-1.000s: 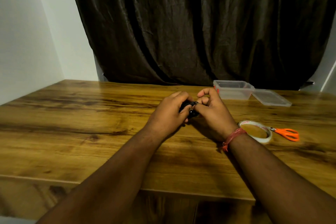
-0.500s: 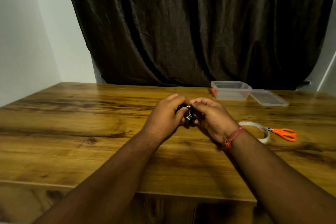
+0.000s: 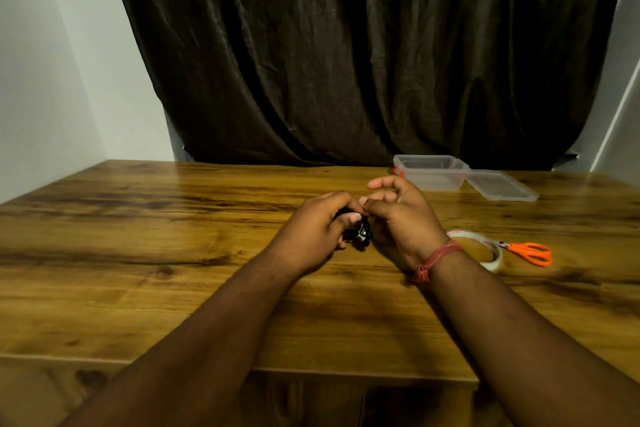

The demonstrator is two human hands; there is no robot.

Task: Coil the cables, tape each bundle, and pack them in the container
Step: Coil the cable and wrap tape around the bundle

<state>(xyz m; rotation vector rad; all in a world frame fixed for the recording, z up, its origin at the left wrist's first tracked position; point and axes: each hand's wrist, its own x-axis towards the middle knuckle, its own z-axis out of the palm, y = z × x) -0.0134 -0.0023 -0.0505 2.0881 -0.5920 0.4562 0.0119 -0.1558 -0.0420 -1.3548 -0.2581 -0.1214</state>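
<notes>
Head view hid most of the black cable (image 3: 358,236) between the two hands, so its coils were hard to make out; it seemed a small glossy bundle. Left hand (image 3: 313,236) curled round it, thumb on top. Right hand (image 3: 398,218) pinched at it, its upper fingers raised and bent. Both hovered over the grained wooden table (image 3: 173,253). A clear plastic box (image 3: 429,173), its flat lid (image 3: 500,185), a tape roll (image 3: 490,251) partly behind the wrist, and orange scissors (image 3: 533,251) lay to the right.
</notes>
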